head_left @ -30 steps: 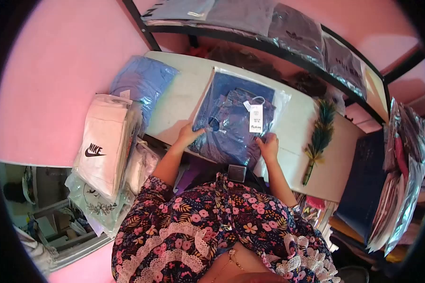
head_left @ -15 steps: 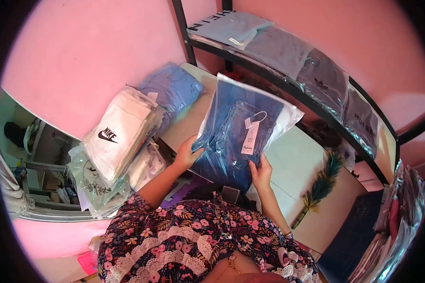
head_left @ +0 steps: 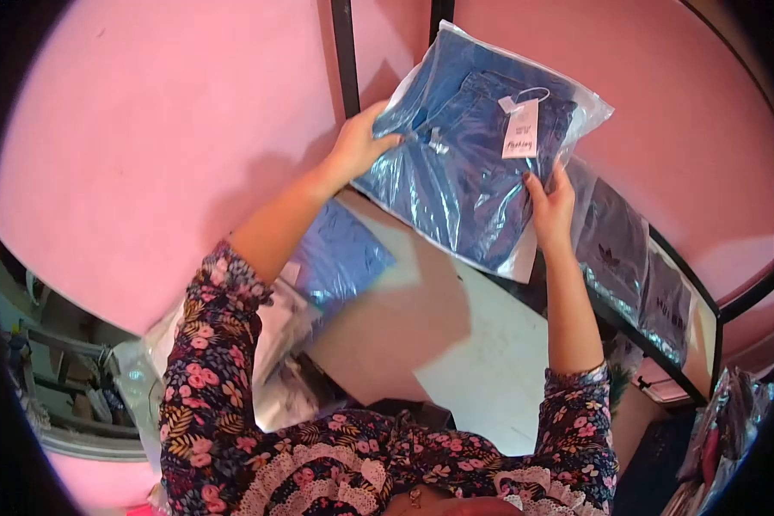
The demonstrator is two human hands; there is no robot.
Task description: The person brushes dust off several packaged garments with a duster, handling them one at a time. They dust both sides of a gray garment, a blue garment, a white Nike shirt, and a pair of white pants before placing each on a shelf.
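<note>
Packet: clear bag of folded blue jeans [head_left: 464,163], held in the air against the pink wall [head_left: 163,129], well above the counter [head_left: 482,361].
Left hand [head_left: 357,148]: clamped on the bag's left edge, thumb on top.
Right hand [head_left: 550,202]: closed on the lower right edge, just below the paper tag [head_left: 520,129].
Handling: soft, floppy, slick film; I'd say gripping opposite edges suits it best.
Nearby: a blue bagged garment [head_left: 344,258] on the counter, dark bagged garments [head_left: 615,245] on the shelf [head_left: 662,359].
</note>
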